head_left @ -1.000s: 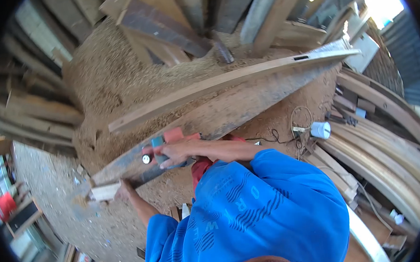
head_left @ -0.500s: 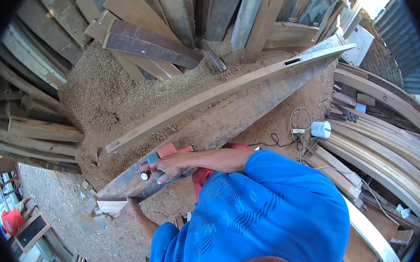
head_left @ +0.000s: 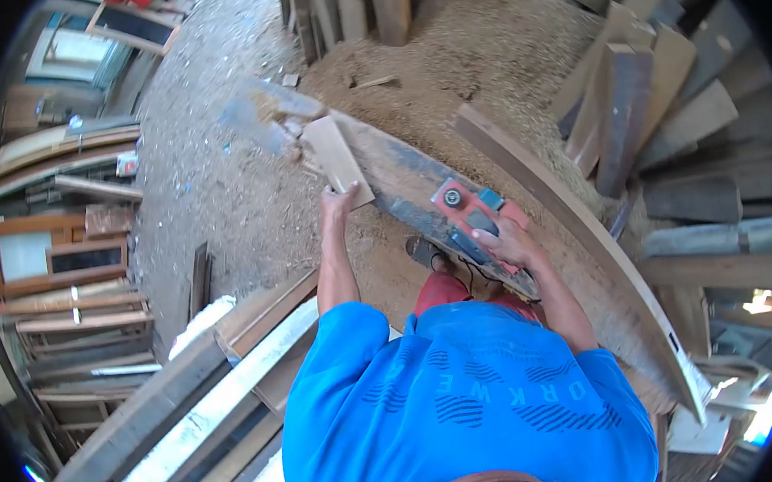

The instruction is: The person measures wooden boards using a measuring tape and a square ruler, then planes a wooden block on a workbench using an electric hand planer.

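My left hand [head_left: 340, 199] grips the near end of a short pale wooden block [head_left: 335, 152], which rests across the far end of a long worn plank [head_left: 408, 170]. My right hand [head_left: 509, 240] is wrapped round the handle of a red and dark teal power planer [head_left: 475, 212] that sits on the same plank. A round black knob shows on the planer's front. Beside the plank lies a long narrow beam [head_left: 572, 210] with a dark slot near its near right end.
A pile of shavings [head_left: 480, 46] lies beyond the plank. Boards [head_left: 636, 98] lean at the upper right. Long timbers [head_left: 192, 407] lie at the lower left, with framed panels [head_left: 60, 250] and stacked wood further left. A sandalled foot [head_left: 427, 254] is beneath the plank.
The view has swung to the left, so the plank now slopes down to the right. The wooden block shows more of its broad face. Both hands keep their holds.
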{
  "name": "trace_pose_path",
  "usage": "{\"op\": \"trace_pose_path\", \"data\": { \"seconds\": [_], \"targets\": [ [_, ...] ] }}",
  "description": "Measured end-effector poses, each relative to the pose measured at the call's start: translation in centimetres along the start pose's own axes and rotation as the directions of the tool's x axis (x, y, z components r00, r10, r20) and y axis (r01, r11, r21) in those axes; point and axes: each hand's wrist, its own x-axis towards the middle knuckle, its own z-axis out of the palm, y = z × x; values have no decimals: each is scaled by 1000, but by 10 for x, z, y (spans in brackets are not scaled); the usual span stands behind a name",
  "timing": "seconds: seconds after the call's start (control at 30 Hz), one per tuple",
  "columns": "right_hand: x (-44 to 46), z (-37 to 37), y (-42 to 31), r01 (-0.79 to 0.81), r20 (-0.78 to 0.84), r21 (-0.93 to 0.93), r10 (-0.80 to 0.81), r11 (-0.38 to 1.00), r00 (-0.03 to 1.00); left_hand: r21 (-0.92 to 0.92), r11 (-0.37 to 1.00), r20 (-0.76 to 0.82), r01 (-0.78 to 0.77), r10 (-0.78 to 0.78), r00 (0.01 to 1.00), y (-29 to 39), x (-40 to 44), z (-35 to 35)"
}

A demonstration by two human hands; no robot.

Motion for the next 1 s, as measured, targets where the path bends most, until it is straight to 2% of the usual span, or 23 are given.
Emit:
{"op": "trace_pose_path", "data": {
  "seconds": [0.07,0.1,0.2,0.33,0.43,0.53,0.63,0.73,0.87,1.0],
  "targets": [
    [3,-4,-13,-87,42,33,86,996,995,175,983,-32,-50,56,998,64,-54,-21],
    [-1,-10,-33,-148,72,54,144,988,987,376,908,-133,-186,251,959,49,-45,-15],
    [-4,-6,-44,-221,108,88,211,971,972,411,881,-153,-234,320,935,41,-51,-6],
    [0,-7,-33,-297,164,47,286,954,944,380,898,-122,-220,285,951,44,-60,-5],
    [-1,-2,-30,-237,120,59,229,970,966,301,925,-72,-230,263,962,35,-49,-7],
    [-2,1,-32,-269,104,73,261,960,960,236,931,-37,-277,294,955,30,-42,-10],
    [-3,2,-36,-231,66,84,226,969,972,157,937,22,-312,313,950,32,-37,-11],
    [-3,2,-34,-250,84,65,244,966,966,198,933,69,-299,291,954,48,-43,-15],
    [-3,3,-37,-272,96,74,265,959,960,-200,954,144,-223,254,956,18,-8,1],
    [-2,3,-31,-264,92,61,258,962,962,-509,845,106,-166,253,961,-12,18,17]
  ]
}}
